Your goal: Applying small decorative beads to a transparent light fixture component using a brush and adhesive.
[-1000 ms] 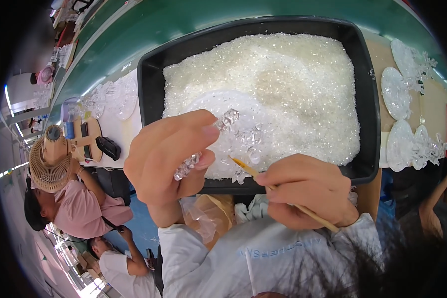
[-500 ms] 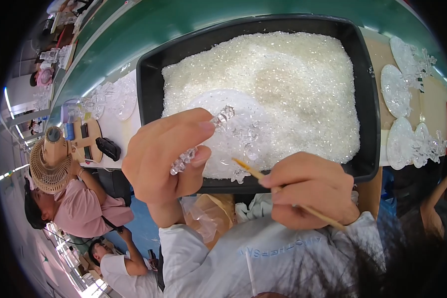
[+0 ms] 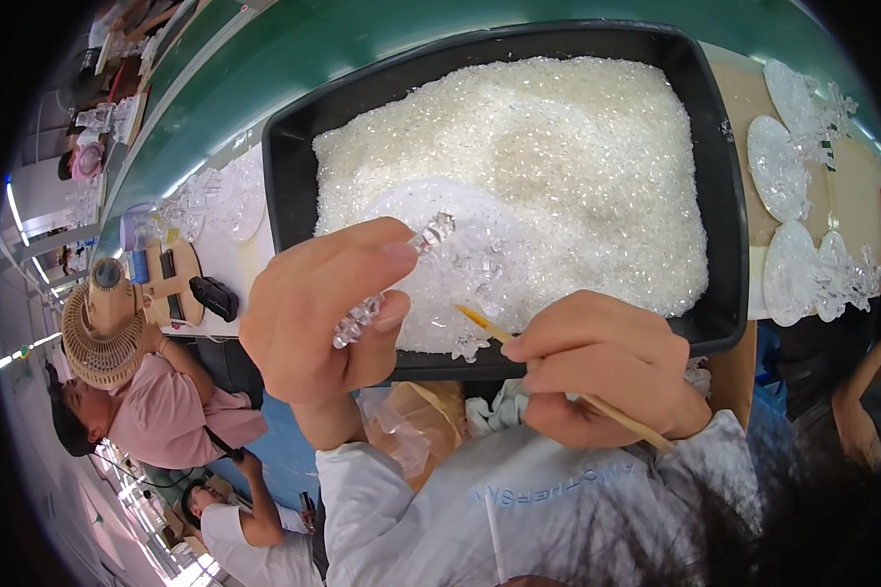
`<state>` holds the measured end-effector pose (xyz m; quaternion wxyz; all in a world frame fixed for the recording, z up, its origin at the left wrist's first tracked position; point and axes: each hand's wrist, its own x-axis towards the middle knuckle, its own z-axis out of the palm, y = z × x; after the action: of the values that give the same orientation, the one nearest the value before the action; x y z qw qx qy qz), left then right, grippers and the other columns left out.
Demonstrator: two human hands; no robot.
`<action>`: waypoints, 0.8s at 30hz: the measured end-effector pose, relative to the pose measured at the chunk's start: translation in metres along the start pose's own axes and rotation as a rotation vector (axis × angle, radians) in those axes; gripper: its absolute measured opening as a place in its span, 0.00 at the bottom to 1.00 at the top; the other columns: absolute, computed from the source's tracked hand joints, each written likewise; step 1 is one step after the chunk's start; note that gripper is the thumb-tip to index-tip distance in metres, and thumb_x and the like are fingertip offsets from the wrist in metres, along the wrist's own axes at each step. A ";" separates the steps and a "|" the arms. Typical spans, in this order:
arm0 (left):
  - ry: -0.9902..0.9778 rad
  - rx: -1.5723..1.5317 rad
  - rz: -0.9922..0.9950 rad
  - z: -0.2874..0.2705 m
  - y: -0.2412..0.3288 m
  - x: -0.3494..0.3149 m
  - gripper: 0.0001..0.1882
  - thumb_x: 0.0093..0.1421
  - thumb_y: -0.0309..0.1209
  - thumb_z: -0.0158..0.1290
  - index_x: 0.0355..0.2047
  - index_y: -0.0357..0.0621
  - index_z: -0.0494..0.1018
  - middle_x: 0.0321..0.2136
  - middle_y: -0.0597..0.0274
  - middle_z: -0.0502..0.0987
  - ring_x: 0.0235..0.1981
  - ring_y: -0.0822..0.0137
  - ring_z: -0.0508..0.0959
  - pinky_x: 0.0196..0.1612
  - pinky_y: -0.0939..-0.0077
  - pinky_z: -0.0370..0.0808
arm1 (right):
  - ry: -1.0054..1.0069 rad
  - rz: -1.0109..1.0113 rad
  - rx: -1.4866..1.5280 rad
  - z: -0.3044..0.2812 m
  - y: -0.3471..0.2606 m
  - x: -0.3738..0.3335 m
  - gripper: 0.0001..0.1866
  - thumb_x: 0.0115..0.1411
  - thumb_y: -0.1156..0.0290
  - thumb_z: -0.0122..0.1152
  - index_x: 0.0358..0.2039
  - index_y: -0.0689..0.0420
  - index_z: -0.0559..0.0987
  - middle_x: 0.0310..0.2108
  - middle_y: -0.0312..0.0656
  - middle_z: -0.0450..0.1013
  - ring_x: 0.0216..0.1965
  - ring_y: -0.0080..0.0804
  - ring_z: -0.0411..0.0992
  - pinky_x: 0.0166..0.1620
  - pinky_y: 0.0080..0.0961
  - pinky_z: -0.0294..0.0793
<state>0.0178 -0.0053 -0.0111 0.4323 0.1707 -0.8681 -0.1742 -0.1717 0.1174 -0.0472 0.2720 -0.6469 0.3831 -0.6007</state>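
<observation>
My left hand (image 3: 328,303) is closed around the clear, knobbly stem of a transparent ornament (image 3: 360,320). A wide, round translucent disc (image 3: 401,201), apparently part of the same ornament, spreads beyond my fingers above the tray; whether it touches the chips below cannot be made out. My right hand (image 3: 602,367) pinches a thin paintbrush (image 3: 489,323) with a pale wooden handle and a yellowish tip. That tip points up and left toward the ornament, just right of my left fingers. A small gap seems to lie between brush and stem.
A black tray (image 3: 722,196) full of glittering clear chips (image 3: 597,176) lies before me. More clear disc ornaments (image 3: 791,269) stand on the right, others (image 3: 235,199) on the left. A tan fan (image 3: 108,323) and two people are at the left; another person's arm (image 3: 857,421) shows at the right.
The whole view has shifted slightly. Both hands keep their grips, and the brush tip stays close to the ornament with hardly any movement.
</observation>
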 end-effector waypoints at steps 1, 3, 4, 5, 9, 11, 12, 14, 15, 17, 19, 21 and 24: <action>0.000 -0.001 0.001 0.001 0.000 0.001 0.09 0.50 0.19 0.58 0.33 0.31 0.75 0.24 0.50 0.80 0.24 0.57 0.82 0.28 0.72 0.79 | 0.000 -0.017 0.015 -0.001 0.000 0.001 0.12 0.40 0.86 0.64 0.28 0.63 0.77 0.32 0.49 0.77 0.28 0.41 0.78 0.30 0.28 0.79; 0.001 0.005 0.024 0.003 -0.001 0.002 0.09 0.50 0.19 0.59 0.33 0.32 0.75 0.24 0.50 0.80 0.25 0.57 0.82 0.28 0.72 0.79 | 0.000 -0.035 0.030 0.000 0.001 0.002 0.13 0.38 0.87 0.63 0.28 0.62 0.77 0.32 0.51 0.78 0.27 0.41 0.78 0.29 0.28 0.80; 0.000 0.002 0.025 0.003 0.000 0.002 0.09 0.50 0.19 0.59 0.33 0.32 0.75 0.24 0.50 0.80 0.25 0.57 0.82 0.28 0.72 0.79 | -0.013 -0.047 0.004 0.003 0.000 0.002 0.13 0.38 0.87 0.63 0.27 0.62 0.77 0.32 0.51 0.78 0.28 0.41 0.78 0.30 0.28 0.80; -0.002 -0.002 0.022 0.002 0.000 0.002 0.09 0.51 0.19 0.59 0.33 0.32 0.75 0.24 0.50 0.80 0.24 0.57 0.82 0.28 0.72 0.79 | -0.025 -0.058 -0.023 0.004 0.000 0.003 0.12 0.38 0.87 0.63 0.27 0.62 0.77 0.32 0.51 0.78 0.28 0.41 0.78 0.30 0.28 0.80; 0.018 -0.026 0.025 0.002 0.000 0.000 0.09 0.51 0.19 0.58 0.34 0.31 0.75 0.24 0.50 0.80 0.24 0.57 0.82 0.27 0.72 0.79 | -0.007 0.019 -0.006 0.000 -0.003 0.001 0.12 0.39 0.87 0.62 0.27 0.62 0.77 0.32 0.51 0.78 0.28 0.42 0.79 0.30 0.29 0.80; 0.014 -0.025 0.035 0.004 -0.001 0.002 0.09 0.51 0.19 0.58 0.34 0.31 0.75 0.24 0.50 0.80 0.24 0.57 0.82 0.27 0.72 0.79 | 0.011 -0.052 0.034 0.002 0.000 0.000 0.12 0.38 0.86 0.63 0.26 0.62 0.77 0.32 0.51 0.78 0.27 0.41 0.78 0.28 0.28 0.80; 0.011 -0.024 0.044 0.004 -0.001 0.002 0.09 0.51 0.18 0.58 0.34 0.31 0.75 0.24 0.50 0.80 0.24 0.57 0.82 0.26 0.72 0.79 | 0.013 -0.051 0.032 0.003 0.002 0.000 0.12 0.38 0.86 0.63 0.26 0.62 0.77 0.32 0.51 0.78 0.27 0.41 0.78 0.28 0.28 0.80; -0.001 -0.019 0.031 0.002 0.000 0.002 0.09 0.51 0.18 0.58 0.33 0.31 0.75 0.24 0.50 0.80 0.24 0.57 0.82 0.27 0.71 0.79 | -0.028 -0.098 -0.029 0.004 0.004 0.001 0.12 0.38 0.86 0.63 0.27 0.62 0.77 0.32 0.52 0.78 0.25 0.40 0.78 0.27 0.26 0.79; -0.011 -0.011 0.017 0.001 0.000 0.002 0.08 0.51 0.18 0.58 0.33 0.31 0.75 0.24 0.50 0.80 0.24 0.56 0.82 0.27 0.71 0.79 | -0.026 -0.096 -0.031 0.003 0.002 -0.001 0.12 0.38 0.86 0.63 0.27 0.62 0.77 0.32 0.52 0.78 0.25 0.40 0.78 0.27 0.26 0.79; -0.005 0.003 0.001 -0.001 0.002 0.000 0.07 0.51 0.18 0.58 0.32 0.30 0.75 0.24 0.51 0.80 0.24 0.56 0.83 0.28 0.71 0.79 | 0.058 -0.038 -0.020 0.000 0.000 -0.003 0.11 0.40 0.83 0.66 0.27 0.63 0.77 0.29 0.46 0.75 0.25 0.37 0.76 0.25 0.26 0.76; 0.001 0.012 -0.014 -0.001 0.000 -0.001 0.07 0.51 0.18 0.57 0.32 0.30 0.75 0.24 0.51 0.80 0.25 0.56 0.83 0.29 0.71 0.80 | 0.083 -0.058 0.001 0.001 0.001 -0.001 0.10 0.39 0.83 0.65 0.26 0.62 0.77 0.29 0.46 0.75 0.24 0.37 0.75 0.24 0.25 0.75; 0.049 -0.029 -0.021 0.001 -0.003 -0.003 0.06 0.52 0.19 0.57 0.31 0.30 0.75 0.24 0.51 0.80 0.25 0.55 0.83 0.30 0.70 0.80 | 0.110 -0.077 0.017 0.001 0.001 -0.001 0.10 0.39 0.84 0.65 0.25 0.62 0.77 0.28 0.46 0.75 0.24 0.36 0.75 0.24 0.25 0.75; 0.051 -0.011 0.006 -0.001 -0.004 -0.004 0.06 0.51 0.18 0.56 0.31 0.29 0.75 0.24 0.51 0.80 0.26 0.55 0.83 0.30 0.71 0.80 | 0.094 -0.017 -0.050 0.002 0.002 -0.001 0.09 0.38 0.84 0.64 0.24 0.62 0.76 0.28 0.46 0.75 0.23 0.36 0.75 0.24 0.25 0.75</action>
<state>0.0215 -0.0076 -0.0153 0.4555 0.1703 -0.8565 -0.1732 -0.1700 0.1169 -0.0494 0.2324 -0.6275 0.4049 -0.6231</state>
